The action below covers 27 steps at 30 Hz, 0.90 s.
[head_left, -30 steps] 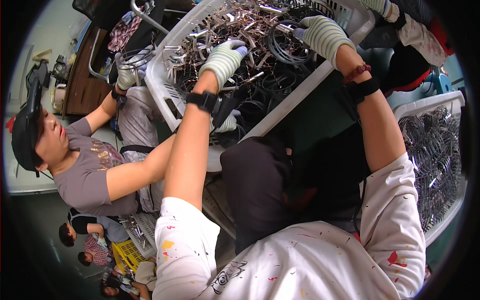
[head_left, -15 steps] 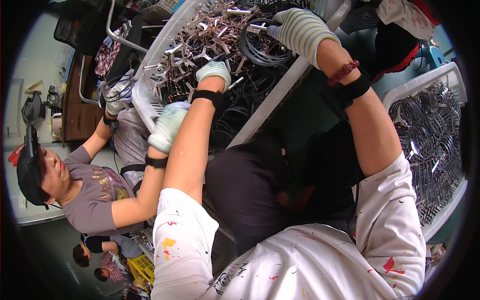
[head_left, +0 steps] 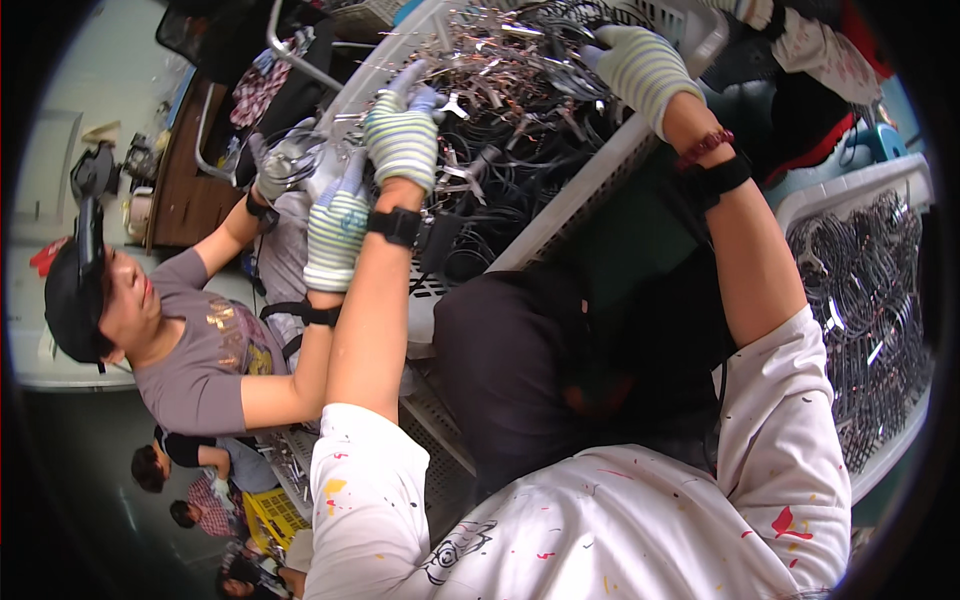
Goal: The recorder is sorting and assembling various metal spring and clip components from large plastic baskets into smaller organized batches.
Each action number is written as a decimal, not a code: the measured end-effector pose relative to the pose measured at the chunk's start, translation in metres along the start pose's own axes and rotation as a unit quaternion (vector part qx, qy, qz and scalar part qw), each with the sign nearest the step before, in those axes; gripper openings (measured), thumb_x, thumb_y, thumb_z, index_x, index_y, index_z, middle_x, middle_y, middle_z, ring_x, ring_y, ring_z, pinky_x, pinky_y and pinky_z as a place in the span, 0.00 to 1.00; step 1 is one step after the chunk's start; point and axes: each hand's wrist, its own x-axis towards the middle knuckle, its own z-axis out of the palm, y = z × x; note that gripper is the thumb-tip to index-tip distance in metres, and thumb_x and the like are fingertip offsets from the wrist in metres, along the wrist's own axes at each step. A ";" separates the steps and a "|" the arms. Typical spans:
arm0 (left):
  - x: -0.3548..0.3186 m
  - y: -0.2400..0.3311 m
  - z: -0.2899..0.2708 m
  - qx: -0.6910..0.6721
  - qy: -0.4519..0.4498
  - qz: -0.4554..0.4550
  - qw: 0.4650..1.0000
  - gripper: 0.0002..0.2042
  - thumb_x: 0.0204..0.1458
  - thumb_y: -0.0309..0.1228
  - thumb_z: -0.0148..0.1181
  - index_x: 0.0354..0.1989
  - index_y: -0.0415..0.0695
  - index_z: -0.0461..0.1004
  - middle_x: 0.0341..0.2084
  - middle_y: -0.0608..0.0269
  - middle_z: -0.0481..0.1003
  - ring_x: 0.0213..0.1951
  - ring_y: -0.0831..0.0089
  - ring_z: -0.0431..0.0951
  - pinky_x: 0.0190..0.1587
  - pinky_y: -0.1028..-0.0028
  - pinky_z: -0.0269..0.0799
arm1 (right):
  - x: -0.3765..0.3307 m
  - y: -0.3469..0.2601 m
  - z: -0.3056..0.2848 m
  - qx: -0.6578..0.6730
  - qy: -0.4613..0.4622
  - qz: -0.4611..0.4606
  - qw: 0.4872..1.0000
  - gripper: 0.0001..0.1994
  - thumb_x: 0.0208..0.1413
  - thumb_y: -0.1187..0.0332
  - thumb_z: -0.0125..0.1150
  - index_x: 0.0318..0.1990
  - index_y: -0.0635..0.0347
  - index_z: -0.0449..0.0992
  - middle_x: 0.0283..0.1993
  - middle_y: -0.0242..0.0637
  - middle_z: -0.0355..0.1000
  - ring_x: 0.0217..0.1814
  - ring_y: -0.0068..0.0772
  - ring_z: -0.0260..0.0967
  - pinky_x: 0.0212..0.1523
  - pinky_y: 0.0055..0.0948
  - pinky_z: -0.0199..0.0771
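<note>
Both my hands wear striped, pale knitted gloves with grey fingertips. My left hand (head_left: 402,140) is over the left part of a white plastic crate (head_left: 572,195), fingers stretched apart and nothing visible in them. Beneath it lie tangled black cables (head_left: 500,205) with silver Y-shaped metal pieces (head_left: 460,183) and copper-coloured wire ends. My right hand (head_left: 648,80) is above the crate's right rim, its fingers curled at a grey-black cable coil (head_left: 578,82); the fingertips are partly hidden. A co-worker's gloved hand (head_left: 335,235) is beside my left wrist, and their other hand (head_left: 285,160) holds a looped cable.
A second white crate (head_left: 900,185) with bundled black cables stands at the right. The co-worker (head_left: 200,345) sits close on the left. A metal chair frame (head_left: 283,45) is behind the crate, and a yellow crate (head_left: 272,515) is at the lower left.
My left hand has come up out of the cables and its fingers have spread. My right hand has shifted slightly right with the view. The co-worker's near hand has turned upward.
</note>
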 end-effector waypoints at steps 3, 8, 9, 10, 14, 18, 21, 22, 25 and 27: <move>-0.003 0.004 -0.004 -0.082 0.007 -0.068 0.994 0.20 0.63 0.20 0.56 0.64 0.43 0.71 0.37 0.54 0.83 0.29 0.76 0.81 0.31 0.79 0.75 | -0.009 -0.006 0.001 0.051 -0.030 0.010 0.998 0.20 0.60 0.53 0.55 0.50 0.58 0.81 0.46 0.52 0.80 0.51 0.54 0.77 0.55 0.45 0.75; -0.018 0.006 0.004 -0.119 0.001 -0.030 0.992 0.20 0.65 0.19 0.52 0.64 0.44 0.71 0.37 0.55 0.82 0.31 0.78 0.80 0.31 0.81 0.76 | -0.014 -0.009 0.001 0.130 -0.053 0.027 0.990 0.19 0.60 0.55 0.59 0.49 0.60 0.81 0.42 0.52 0.80 0.47 0.57 0.76 0.51 0.46 0.75; -0.020 0.009 0.006 -0.121 0.003 -0.035 0.992 0.19 0.64 0.18 0.52 0.63 0.45 0.72 0.36 0.58 0.82 0.31 0.79 0.80 0.33 0.81 0.76 | -0.011 -0.002 0.008 0.127 -0.053 0.023 0.990 0.19 0.60 0.55 0.59 0.49 0.60 0.81 0.42 0.52 0.80 0.47 0.57 0.76 0.51 0.46 0.75; -0.022 0.014 0.006 -0.122 0.008 -0.035 0.992 0.19 0.64 0.18 0.52 0.63 0.45 0.72 0.36 0.58 0.82 0.31 0.79 0.80 0.33 0.81 0.76 | -0.008 0.001 0.013 0.132 -0.006 0.008 0.991 0.19 0.60 0.56 0.60 0.49 0.61 0.81 0.39 0.50 0.80 0.42 0.53 0.77 0.47 0.43 0.76; -0.029 0.027 0.001 -0.082 -0.055 0.051 0.994 0.19 0.63 0.19 0.54 0.61 0.48 0.75 0.37 0.62 0.82 0.35 0.79 0.79 0.40 0.79 0.76 | 0.003 -0.006 0.018 0.311 -0.026 0.041 0.949 0.19 0.62 0.55 0.61 0.50 0.62 0.82 0.30 0.40 0.79 0.27 0.33 0.76 0.34 0.32 0.75; -0.046 0.045 -0.010 0.183 -0.055 0.254 0.948 0.22 0.58 0.16 0.55 0.58 0.50 0.79 0.49 0.54 0.82 0.48 0.64 0.83 0.51 0.68 0.78 | 0.008 -0.023 0.030 0.427 -0.083 0.021 0.900 0.19 0.63 0.52 0.63 0.45 0.60 0.83 0.27 0.30 0.77 0.23 0.20 0.70 0.26 0.24 0.70; -0.051 0.052 -0.001 0.243 -0.061 0.321 0.913 0.27 0.45 0.15 0.52 0.54 0.52 0.81 0.35 0.51 0.82 0.40 0.53 0.82 0.44 0.59 0.77 | -0.003 -0.030 0.021 0.403 -0.209 0.062 0.889 0.17 0.63 0.50 0.63 0.38 0.56 0.83 0.25 0.28 0.76 0.18 0.18 0.67 0.19 0.22 0.65; -0.050 0.056 0.005 0.288 -0.030 0.365 0.885 0.26 0.45 0.18 0.52 0.53 0.52 0.82 0.26 0.53 0.77 0.33 0.53 0.79 0.38 0.57 0.73 | -0.009 -0.030 0.017 0.356 -0.237 0.070 0.901 0.17 0.63 0.50 0.63 0.37 0.55 0.82 0.24 0.28 0.76 0.16 0.18 0.65 0.17 0.21 0.63; -0.043 0.060 -0.002 0.349 0.004 0.391 0.852 0.19 0.49 0.25 0.54 0.50 0.51 0.82 0.23 0.56 0.75 0.31 0.56 0.77 0.37 0.58 0.71 | -0.002 -0.018 0.034 0.324 -0.309 0.055 0.892 0.17 0.63 0.50 0.62 0.38 0.56 0.81 0.23 0.30 0.76 0.12 0.18 0.63 0.12 0.21 0.59; -0.037 0.055 -0.006 0.366 0.045 0.388 0.845 0.17 0.49 0.27 0.55 0.47 0.50 0.82 0.24 0.59 0.76 0.33 0.58 0.77 0.40 0.58 0.71 | 0.001 -0.021 0.039 0.355 -0.323 0.053 0.876 0.18 0.63 0.51 0.62 0.39 0.59 0.79 0.23 0.31 0.76 0.11 0.19 0.62 0.11 0.21 0.59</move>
